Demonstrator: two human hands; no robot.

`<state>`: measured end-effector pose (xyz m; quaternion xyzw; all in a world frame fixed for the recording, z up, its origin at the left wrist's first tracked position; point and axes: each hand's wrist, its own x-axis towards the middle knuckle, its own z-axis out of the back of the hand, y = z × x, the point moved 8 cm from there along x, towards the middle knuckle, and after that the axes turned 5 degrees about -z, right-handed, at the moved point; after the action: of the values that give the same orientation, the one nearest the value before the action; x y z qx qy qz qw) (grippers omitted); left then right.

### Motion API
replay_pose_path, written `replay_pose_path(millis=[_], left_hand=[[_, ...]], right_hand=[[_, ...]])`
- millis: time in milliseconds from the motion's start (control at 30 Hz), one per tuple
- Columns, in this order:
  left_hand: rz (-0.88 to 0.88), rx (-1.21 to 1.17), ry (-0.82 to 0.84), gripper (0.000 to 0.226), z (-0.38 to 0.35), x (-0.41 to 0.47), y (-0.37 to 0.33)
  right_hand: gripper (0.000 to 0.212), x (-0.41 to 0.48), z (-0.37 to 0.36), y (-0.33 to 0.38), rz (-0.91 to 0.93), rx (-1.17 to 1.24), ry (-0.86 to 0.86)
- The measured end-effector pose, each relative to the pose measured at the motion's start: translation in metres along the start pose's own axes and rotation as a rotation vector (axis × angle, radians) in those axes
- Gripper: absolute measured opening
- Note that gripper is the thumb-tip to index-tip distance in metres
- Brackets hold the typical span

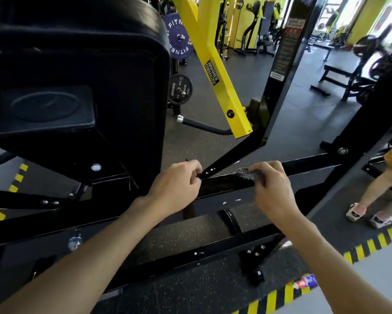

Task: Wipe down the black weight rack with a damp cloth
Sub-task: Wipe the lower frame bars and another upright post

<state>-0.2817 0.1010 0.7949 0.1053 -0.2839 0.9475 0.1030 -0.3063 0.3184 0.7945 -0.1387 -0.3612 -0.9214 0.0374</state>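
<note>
A big black padded backrest fills the upper left, with an embossed oval too faint to read. Below it runs the black weight rack, its bolted bars crossing the speckled floor. The yellow arm carries a black label reading "HAMMER STRENGTH". The black upright's placard is too blurred to read. A purple plate shows "FITN" and part of "FITNESS"; the smaller black plate reads "HAMMER". Both bare forearms reach forward to the rack's middle crossbar. The left hand and right hand have their fingers curled, each pinching one end of a dark cloth stretched along that bar between them.
</note>
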Motion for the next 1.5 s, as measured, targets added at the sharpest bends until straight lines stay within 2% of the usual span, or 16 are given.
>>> replay_pose_path(millis=[133,233,333,433,600,667,733,767,833,900,1000,1067,1133,1300,1400,1500], left_hand=[[0.154,-0.672,-0.084,0.025,-0.005,0.015,-0.025],[0.297,-1.095,0.142,0.028,-0.028,0.016,-0.052],[0.288,-1.427,0.338,0.034,-0.039,0.008,-0.073],[0.250,-1.533,0.271,0.031,-0.037,0.009,-0.071],[0.384,-1.347,-0.105,0.027,-0.028,0.013,-0.043],[0.421,-1.178,-0.199,0.033,-0.022,0.011,-0.032],[0.389,-1.023,-0.171,0.041,-0.017,0.010,-0.031],[0.361,-0.981,-0.120,0.041,-0.016,0.010,-0.034],[0.300,-0.942,-0.007,0.027,-0.015,0.011,-0.037],[0.260,-0.768,-0.024,0.014,-0.002,0.011,-0.025],[0.197,-0.286,-0.014,0.032,0.008,0.006,-0.002],[0.174,-0.144,0.057,0.035,0.000,-0.001,0.004],[0.174,-0.125,0.007,0.027,-0.001,-0.006,0.008],[0.179,-0.161,-0.156,0.029,0.003,-0.011,0.018],[0.209,-0.260,-0.212,0.027,0.007,-0.013,0.021],[0.200,-0.285,-0.214,0.027,0.009,-0.015,0.018]], right_hand=[[0.045,-0.009,0.012,0.013,-0.126,0.507,0.066],[0.052,-0.013,0.012,0.032,-0.117,0.739,0.144],[0.047,-0.012,0.014,0.045,-0.071,0.797,0.164],[0.049,-0.014,0.017,0.052,-0.006,0.654,0.133],[0.052,-0.022,0.004,0.060,0.077,0.468,0.259],[0.063,-0.027,-0.001,0.068,0.194,0.321,0.264],[0.071,-0.026,-0.005,0.075,0.297,0.214,0.241],[0.066,-0.024,-0.005,0.076,0.337,0.177,0.199],[0.048,-0.015,0.001,0.073,0.350,0.128,0.075],[0.032,-0.006,0.006,0.064,0.268,0.117,-0.005],[0.032,-0.013,-0.013,0.066,0.265,0.041,0.066],[0.041,-0.030,-0.040,0.078,0.358,-0.048,0.194],[0.046,-0.048,-0.063,0.086,0.440,-0.177,0.241],[0.040,-0.065,-0.070,0.092,0.388,-0.265,0.117],[0.022,-0.061,-0.071,0.088,0.502,-0.287,0.082],[0.017,-0.039,-0.057,0.063,0.457,-0.304,0.019]])
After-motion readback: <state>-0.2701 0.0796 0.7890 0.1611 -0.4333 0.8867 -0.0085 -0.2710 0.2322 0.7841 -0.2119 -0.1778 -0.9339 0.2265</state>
